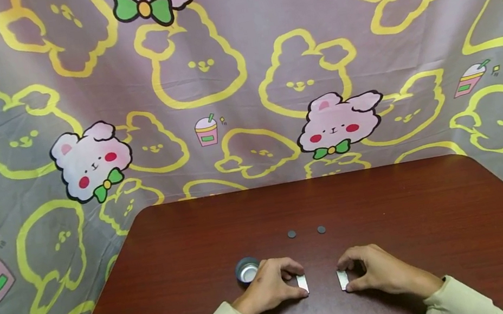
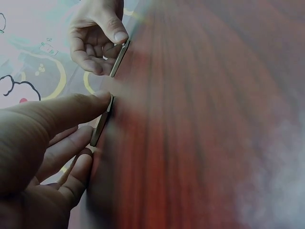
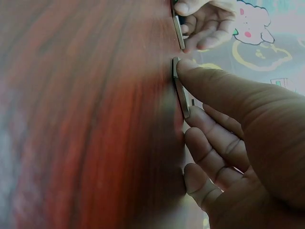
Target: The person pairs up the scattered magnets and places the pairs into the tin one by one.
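Two small, flat, silvery rectangular pieces lie at the table surface in front of the person, a short gap apart. My left hand (image 1: 269,286) pinches the left piece (image 1: 303,284) by its ends, thumb at the near end and fingertip at the far one. In a mirrored grip, my right hand (image 1: 380,272) holds the right piece (image 1: 343,279) between thumb and fingertip. The left wrist view shows the left piece (image 2: 102,125) edge-on, thin and close to the wood. Seen from the right wrist, the right piece (image 3: 180,93) looks the same.
Beyond the hands, a dark round disc (image 1: 292,234) and a second disc (image 1: 321,229) lie side by side. A small round metal dish (image 1: 240,270) with a dark outside stands behind the left hand, partly covered by it. A patterned cloth (image 1: 238,71) hangs behind the brown table (image 1: 184,233).
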The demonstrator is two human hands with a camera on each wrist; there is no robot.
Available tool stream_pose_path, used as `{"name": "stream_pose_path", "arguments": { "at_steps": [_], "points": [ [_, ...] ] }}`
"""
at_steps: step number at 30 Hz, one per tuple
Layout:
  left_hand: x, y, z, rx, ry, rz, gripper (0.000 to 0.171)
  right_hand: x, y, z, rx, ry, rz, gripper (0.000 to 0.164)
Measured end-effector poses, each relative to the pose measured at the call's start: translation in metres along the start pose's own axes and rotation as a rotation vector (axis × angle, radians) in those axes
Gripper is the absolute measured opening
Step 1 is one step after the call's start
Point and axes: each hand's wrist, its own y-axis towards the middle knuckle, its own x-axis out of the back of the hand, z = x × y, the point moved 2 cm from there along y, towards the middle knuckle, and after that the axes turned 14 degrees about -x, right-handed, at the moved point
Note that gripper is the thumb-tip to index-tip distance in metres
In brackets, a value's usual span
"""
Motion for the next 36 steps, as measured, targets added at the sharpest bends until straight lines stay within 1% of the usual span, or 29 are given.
{"name": "stream_pose_path", "arguments": {
  "at_steps": [9, 14, 23, 30, 36],
  "points": [
    [-0.002, 0.003, -0.002, 0.009, -0.001, -0.001, 0.035, -0.004, 0.002, 0.004, 0.006, 0.004, 0.019, 0.032],
    [-0.003, 0.004, 0.0, -0.001, 0.004, -0.005, 0.034, -0.005, 0.004, 0.005, -0.008, 0.001, 0.025, 0.032],
    [-0.005, 0.007, -0.002, -0.011, 0.014, 0.004, 0.035, -0.009, 0.008, 0.008, 0.012, -0.007, 0.031, 0.032],
    [-0.008, 0.01, -0.001, -0.053, 0.032, 0.008, 0.035, -0.011, 0.011, 0.011, -0.016, -0.025, 0.032, 0.031],
    [-0.01, 0.013, -0.001, -0.064, 0.065, 0.005, 0.035, -0.013, 0.015, 0.014, -0.032, -0.023, 0.036, 0.029]
  ]
}}
